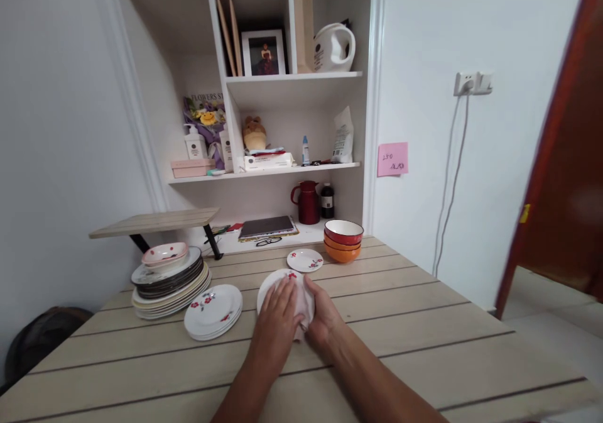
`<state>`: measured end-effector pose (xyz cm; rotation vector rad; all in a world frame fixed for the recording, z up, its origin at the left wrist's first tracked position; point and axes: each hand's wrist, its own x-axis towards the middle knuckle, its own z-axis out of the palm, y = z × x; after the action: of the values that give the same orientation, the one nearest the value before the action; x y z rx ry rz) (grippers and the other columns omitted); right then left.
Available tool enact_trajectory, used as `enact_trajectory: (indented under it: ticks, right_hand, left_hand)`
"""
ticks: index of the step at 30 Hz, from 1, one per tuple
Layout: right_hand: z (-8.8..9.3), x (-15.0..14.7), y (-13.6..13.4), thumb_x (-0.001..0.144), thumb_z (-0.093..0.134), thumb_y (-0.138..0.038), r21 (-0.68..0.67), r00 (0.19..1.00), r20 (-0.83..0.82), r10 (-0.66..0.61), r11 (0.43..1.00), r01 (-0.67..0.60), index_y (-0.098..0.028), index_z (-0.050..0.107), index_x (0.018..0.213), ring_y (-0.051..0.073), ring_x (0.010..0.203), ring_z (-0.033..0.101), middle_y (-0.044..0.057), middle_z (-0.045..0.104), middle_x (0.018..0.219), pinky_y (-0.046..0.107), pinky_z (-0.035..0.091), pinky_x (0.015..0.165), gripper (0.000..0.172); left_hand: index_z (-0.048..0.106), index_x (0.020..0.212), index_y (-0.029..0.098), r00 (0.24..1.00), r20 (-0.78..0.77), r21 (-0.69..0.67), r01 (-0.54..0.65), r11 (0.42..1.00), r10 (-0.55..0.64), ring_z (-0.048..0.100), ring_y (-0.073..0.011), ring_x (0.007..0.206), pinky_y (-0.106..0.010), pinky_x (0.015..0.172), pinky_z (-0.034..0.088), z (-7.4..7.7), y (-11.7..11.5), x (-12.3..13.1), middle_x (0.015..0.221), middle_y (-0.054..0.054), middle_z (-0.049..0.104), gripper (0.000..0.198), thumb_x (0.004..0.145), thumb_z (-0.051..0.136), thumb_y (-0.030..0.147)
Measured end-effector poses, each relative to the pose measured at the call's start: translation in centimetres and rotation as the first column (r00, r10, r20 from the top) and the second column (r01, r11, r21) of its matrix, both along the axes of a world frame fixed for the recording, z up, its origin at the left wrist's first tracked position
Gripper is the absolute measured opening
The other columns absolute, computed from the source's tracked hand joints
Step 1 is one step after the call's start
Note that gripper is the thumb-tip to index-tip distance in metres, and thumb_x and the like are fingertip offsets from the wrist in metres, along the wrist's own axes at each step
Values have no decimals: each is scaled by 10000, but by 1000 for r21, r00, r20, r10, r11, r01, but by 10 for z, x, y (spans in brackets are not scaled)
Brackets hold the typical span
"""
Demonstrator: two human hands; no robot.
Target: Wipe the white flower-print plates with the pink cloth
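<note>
A white plate (267, 281) with red flowers is tilted up in front of me. My right hand (325, 315) grips it by its right edge, with the thumb along the rim. My left hand (279, 313) lies over the plate's face and presses a pale pink cloth (305, 303) against it; part of the cloth hangs below. To the left sits a short stack of matching flowered plates (214, 310). Just beyond my hands, a smaller flowered plate (304, 260) lies flat on the wooden table (377, 322).
A tall stack of plates (172, 291) topped by a pink-rimmed bowl (164, 254) stands at left, before a small raised shelf (155, 222). Red and orange bowls (343, 247) are stacked at the back right. Behind are a laptop (266, 225) and a red jug (308, 203).
</note>
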<state>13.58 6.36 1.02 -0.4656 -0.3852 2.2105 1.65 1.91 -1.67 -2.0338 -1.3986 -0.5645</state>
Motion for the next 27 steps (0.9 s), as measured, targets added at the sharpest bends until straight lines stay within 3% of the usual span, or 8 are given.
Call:
enact_trajectory:
  ticks: [3,7,9,19,21,24,27]
  right_hand:
    - [-4,-7,-5,883,553,-387,31,999,18,41,999,-42,-104,651,1055,192,831,702,93,746,904,295,515,824,346]
    - [-3,-13,-7,923,479,-382,67,997,11,72,995,-73,-55,607,1153,211,844,704,130,742,928,326,519,828,420]
    - [-1,-11,-6,929,462,-378,62,999,20,39,997,-40,-40,606,1142,220,821,707,134,744,895,334,526,807,424]
    - [-8,-4,1,877,547,-382,27,999,22,-37,999,36,-108,670,992,212,815,706,98,747,851,332,506,858,322]
    - [-9,-6,-1,872,549,-394,44,999,43,-4,999,2,-109,667,1016,217,795,706,97,746,856,344,509,848,341]
    - [-9,-9,-4,885,519,-419,57,998,59,35,998,-38,-96,655,1053,230,784,705,107,745,865,372,513,837,389]
    - [-8,-10,-4,890,513,-396,41,998,57,-5,999,2,-89,649,1052,227,788,705,108,745,866,366,514,836,373]
  left_hand:
    - [364,1416,150,999,26,-22,-23,999,23,364,-240,1368,-487,1104,339,3,-2,5,1456,-114,435,569,859,481,147]
    - [356,1418,114,951,174,-31,-253,967,254,332,-270,1383,-542,1114,287,4,-2,-5,1470,-161,396,557,884,470,228]
    - [360,1413,94,932,204,-43,-296,954,299,313,-282,1391,-539,1109,292,2,-1,-8,1479,-177,374,557,887,468,245]
    - [234,1480,179,990,144,-114,5,993,11,285,-254,1407,-489,1108,325,-2,-8,11,1519,-109,328,676,860,500,219]
    - [241,1479,222,986,159,-140,-27,990,50,272,-260,1411,-529,1114,290,0,-9,6,1521,-81,330,657,874,496,254]
    - [278,1465,267,954,227,-148,-166,975,197,253,-297,1415,-620,1096,233,3,-9,-2,1520,-63,335,615,887,487,293]
    - [302,1455,281,932,261,-135,-222,966,251,250,-312,1413,-638,1084,222,3,-8,-3,1519,-72,337,608,880,501,294]
